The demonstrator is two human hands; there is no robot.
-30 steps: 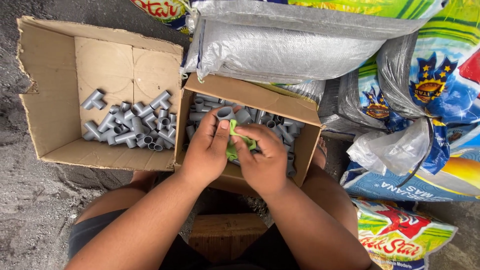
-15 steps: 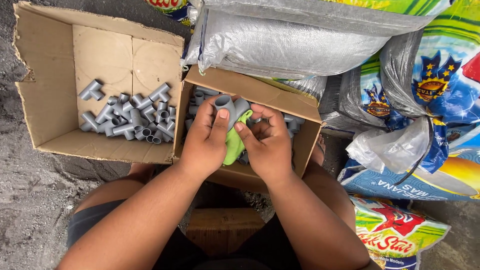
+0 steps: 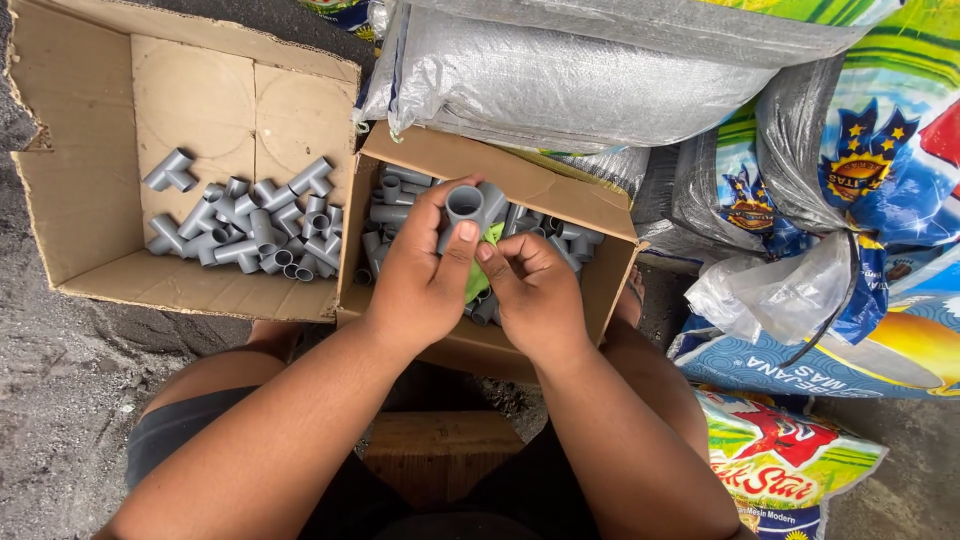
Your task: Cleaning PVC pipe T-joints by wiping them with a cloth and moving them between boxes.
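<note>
Two boxes of grey pipe fittings, one fitting in hand

The open cardboard box (image 3: 90, 180) holds some twenty grey tees (image 3: 250, 225) with bare floor behind them. Over the smaller box (image 3: 520, 185), the left hand (image 3: 420, 285) is clamped on one grey fitting (image 3: 468, 205); the right hand (image 3: 535, 290) pinches a green cloth (image 3: 480, 280). Woven sacks (image 3: 600, 80) crowd the far and right edges.

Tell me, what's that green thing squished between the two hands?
A bright green cloth or pad sits between the left hand and the right hand, just under the grey pipe fitting that the left hand holds. The head view shows it.
</note>
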